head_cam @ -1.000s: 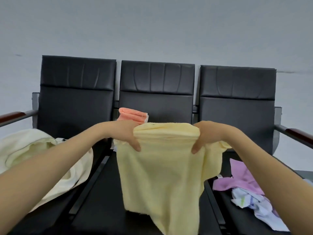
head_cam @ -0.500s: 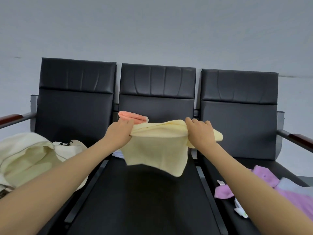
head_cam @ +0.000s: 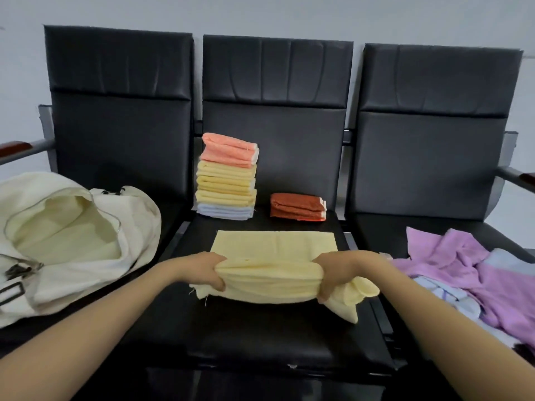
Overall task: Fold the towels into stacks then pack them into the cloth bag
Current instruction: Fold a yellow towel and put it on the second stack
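A pale yellow towel (head_cam: 273, 246) lies on the middle black seat (head_cam: 260, 328), its far part flat and its near edge bunched. My left hand (head_cam: 206, 269) grips the bunched edge at its left end, and my right hand (head_cam: 337, 270) grips it at the right end, where a loose corner hangs down. Behind the towel stands a stack of folded towels (head_cam: 227, 180), blue at the bottom, yellow in the middle, salmon on top. A folded rust-red towel (head_cam: 298, 206) lies beside the stack. The cream cloth bag (head_cam: 72, 227) sits open on the left seat.
A heap of unfolded purple and light blue towels (head_cam: 469, 270) covers the right seat. Three black seat backs stand against a grey wall. Armrests with wooden tips (head_cam: 14, 147) stick out at both ends of the row.
Both hands have brought the yellow towel down from the air onto the middle seat. My view has tilted down, so the folded stack and the rust-red towel now show.
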{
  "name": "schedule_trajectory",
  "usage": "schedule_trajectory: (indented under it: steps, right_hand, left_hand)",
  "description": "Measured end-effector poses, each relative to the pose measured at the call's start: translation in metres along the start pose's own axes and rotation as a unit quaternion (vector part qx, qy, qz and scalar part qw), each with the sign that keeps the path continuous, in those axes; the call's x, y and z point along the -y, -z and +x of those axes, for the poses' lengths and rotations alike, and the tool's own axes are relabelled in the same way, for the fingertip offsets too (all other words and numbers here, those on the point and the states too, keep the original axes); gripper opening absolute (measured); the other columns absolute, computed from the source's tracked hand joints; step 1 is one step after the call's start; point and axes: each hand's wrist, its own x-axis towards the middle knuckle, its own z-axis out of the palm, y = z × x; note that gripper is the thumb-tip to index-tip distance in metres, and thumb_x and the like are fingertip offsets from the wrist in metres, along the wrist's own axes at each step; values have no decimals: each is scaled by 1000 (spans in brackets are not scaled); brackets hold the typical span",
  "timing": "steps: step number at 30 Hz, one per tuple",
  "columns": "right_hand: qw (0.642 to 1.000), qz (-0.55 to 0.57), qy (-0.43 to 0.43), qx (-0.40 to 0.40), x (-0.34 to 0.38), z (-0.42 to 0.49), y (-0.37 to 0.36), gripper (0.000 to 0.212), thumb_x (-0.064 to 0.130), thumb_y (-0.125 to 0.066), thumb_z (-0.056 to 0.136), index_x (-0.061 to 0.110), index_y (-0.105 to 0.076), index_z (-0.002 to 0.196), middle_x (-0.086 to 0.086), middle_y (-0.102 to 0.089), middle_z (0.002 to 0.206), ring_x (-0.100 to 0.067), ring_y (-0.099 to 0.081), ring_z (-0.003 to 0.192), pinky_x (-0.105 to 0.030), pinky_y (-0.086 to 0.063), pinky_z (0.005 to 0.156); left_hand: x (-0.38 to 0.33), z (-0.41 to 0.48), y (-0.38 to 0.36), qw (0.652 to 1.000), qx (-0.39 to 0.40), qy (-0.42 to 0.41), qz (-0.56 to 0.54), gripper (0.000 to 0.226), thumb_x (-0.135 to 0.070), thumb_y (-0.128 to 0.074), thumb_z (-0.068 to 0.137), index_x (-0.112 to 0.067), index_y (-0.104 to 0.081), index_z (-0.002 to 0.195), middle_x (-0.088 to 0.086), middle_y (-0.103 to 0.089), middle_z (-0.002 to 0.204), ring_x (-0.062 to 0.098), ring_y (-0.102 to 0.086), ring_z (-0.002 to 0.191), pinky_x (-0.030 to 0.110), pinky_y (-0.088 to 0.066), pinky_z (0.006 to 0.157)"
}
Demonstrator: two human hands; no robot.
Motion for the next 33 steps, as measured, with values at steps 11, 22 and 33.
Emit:
schedule_trajectory:
  steps: [11, 22, 33]
  right_hand:
    - [983, 184, 21, 3, -23, 37, -22, 31, 59, -61, 83, 28, -57, 84, 15, -53, 86, -8, -50, 84, -23, -37, 76]
    - [945, 137, -35, -294, -38, 66, -11, 18, 30, -52, 97, 17, -54, 109, 0, -57, 94, -13, -53, 70, -24, -39, 57]
    - [990, 39, -50, -126, -41, 79, -34, 25, 29, -49, 96, 16, -54, 116, 1, -56, 104, -17, -51, 90, -26, -42, 71]
  left_hand:
    - [-3, 18, -8, 993, 48, 19, -105, 49, -67, -61, 76, -24, -66, 98, -10, -64, 101, 10, -58, 97, 26, -43, 85]
    - [13, 58, -9, 958, -241, 20, -154, 25, -24, -63, 90, -16, -57, 113, -4, -55, 112, 16, -55, 105, 25, -42, 80]
    - [24, 58, -6, 994, -6, 105, 15, 34, -30, -63, 87, -13, -57, 117, -2, -52, 111, 13, -51, 93, 19, -42, 68]
